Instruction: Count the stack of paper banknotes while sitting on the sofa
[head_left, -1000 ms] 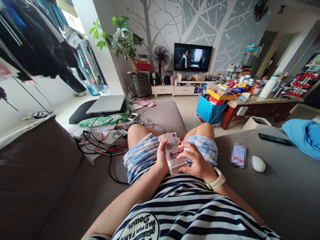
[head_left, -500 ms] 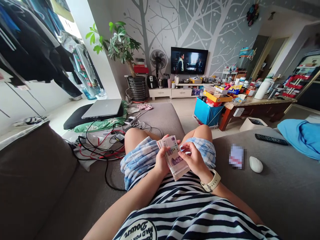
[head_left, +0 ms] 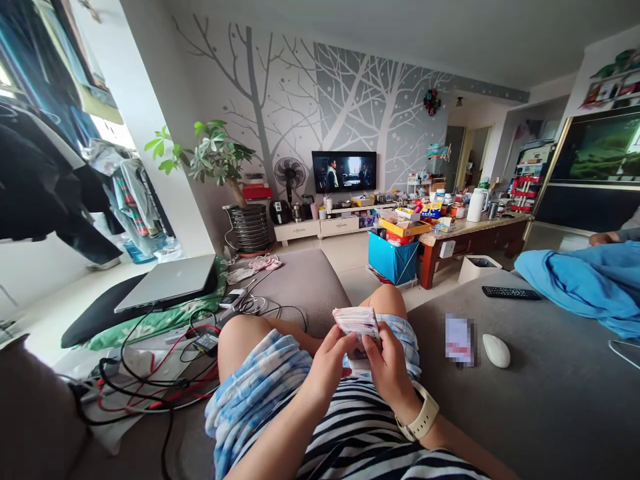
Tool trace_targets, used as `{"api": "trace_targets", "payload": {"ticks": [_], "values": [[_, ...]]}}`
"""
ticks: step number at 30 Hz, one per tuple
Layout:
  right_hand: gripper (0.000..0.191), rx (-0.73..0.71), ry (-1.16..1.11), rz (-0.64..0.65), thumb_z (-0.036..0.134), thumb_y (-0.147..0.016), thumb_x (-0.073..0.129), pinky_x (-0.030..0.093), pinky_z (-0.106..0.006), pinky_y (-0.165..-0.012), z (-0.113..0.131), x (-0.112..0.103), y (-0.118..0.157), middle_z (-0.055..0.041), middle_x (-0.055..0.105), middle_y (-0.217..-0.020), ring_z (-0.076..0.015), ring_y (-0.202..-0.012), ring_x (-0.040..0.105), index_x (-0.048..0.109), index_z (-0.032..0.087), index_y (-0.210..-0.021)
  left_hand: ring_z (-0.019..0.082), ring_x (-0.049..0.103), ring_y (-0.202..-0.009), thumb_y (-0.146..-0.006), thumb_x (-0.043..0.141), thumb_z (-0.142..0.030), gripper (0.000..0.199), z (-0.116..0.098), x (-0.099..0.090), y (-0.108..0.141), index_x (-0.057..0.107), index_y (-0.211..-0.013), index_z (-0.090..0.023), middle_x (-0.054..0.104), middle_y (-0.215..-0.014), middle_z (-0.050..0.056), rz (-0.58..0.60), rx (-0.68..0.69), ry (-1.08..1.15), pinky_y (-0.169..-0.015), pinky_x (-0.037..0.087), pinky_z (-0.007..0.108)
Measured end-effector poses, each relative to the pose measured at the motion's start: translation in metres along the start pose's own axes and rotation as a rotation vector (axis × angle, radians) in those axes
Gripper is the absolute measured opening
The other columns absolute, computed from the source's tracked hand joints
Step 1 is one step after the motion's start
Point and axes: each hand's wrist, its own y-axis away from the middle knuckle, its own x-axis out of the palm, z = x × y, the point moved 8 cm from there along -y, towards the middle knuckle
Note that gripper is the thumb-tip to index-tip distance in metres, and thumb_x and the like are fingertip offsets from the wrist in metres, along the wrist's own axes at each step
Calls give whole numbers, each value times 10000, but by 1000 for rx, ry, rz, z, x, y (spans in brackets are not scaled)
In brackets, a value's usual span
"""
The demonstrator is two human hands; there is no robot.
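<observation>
A thick stack of banknotes (head_left: 356, 321) is held up over my lap, its far edge facing upward and the layered notes showing there. My left hand (head_left: 331, 357) grips the stack from the left, thumb lying across its face. On the other side my right hand (head_left: 385, 360) is closed round the right edge, its thumb also on the face. Both hands' other fingers are mostly hidden behind the notes. A pale watch (head_left: 420, 413) is on my right wrist.
To the right on the grey sofa lie a white mouse (head_left: 497, 351), a blurred-out packet (head_left: 459, 341), a remote control (head_left: 511, 293) and blue cloth (head_left: 575, 283). Tangled cables (head_left: 160, 380) and a laptop (head_left: 170, 280) lie left. Another person's hand (head_left: 604, 238) shows at far right.
The stack has been tipped up and squared between both hands; my right hand has gone from fingering the top note to gripping the right edge. My view has risen and turned right.
</observation>
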Motion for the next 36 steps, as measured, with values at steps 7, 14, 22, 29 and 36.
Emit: {"api": "trace_targets", "payload": {"ticks": [7, 14, 22, 29, 36], "values": [[278, 170, -317, 113, 402, -818, 573, 527, -353, -784, -12, 17, 2, -73, 693, -988, -244, -879, 637, 640, 200, -996, 168, 642, -688, -742, 695, -383, 385, 33, 12, 9, 644, -1058, -170, 696, -865, 71, 40, -145, 310, -569, 513, 265], [358, 288, -270, 68, 511, -803, 592, 518, -367, -760, -37, 14, -1, -74, 699, -852, -240, -805, 631, 668, 168, -876, 221, 666, -752, -749, 683, -455, 396, 37, 20, 16, 675, -1038, -184, 717, -873, 81, 103, -46, 186, -623, 524, 317], [392, 256, -201, -21, 573, -785, 595, 502, -347, -692, -30, 5, -2, -68, 678, -790, -226, -718, 600, 651, 186, -820, 187, 644, -685, -739, 683, -490, 381, 30, 34, 17, 710, -888, -141, 713, -764, 78, 144, 12, 60, -631, 502, 278], [399, 194, -259, 57, 548, -894, 444, 479, -296, -641, -32, 15, -1, -54, 648, -822, -191, -708, 584, 608, 187, -943, 183, 659, -649, -760, 680, -402, 317, 37, 4, 13, 661, -941, -142, 718, -782, 71, -71, -6, 226, -528, 505, 253], [269, 88, -82, -63, 442, -828, 614, 431, -249, -605, -36, 5, -4, 9, 540, -697, -136, -629, 506, 532, 191, -779, 193, 687, -698, -790, 644, -265, 251, 43, -4, 6, 633, -985, -109, 727, -819, 99, -120, -34, 283, -583, 538, 261]]}}
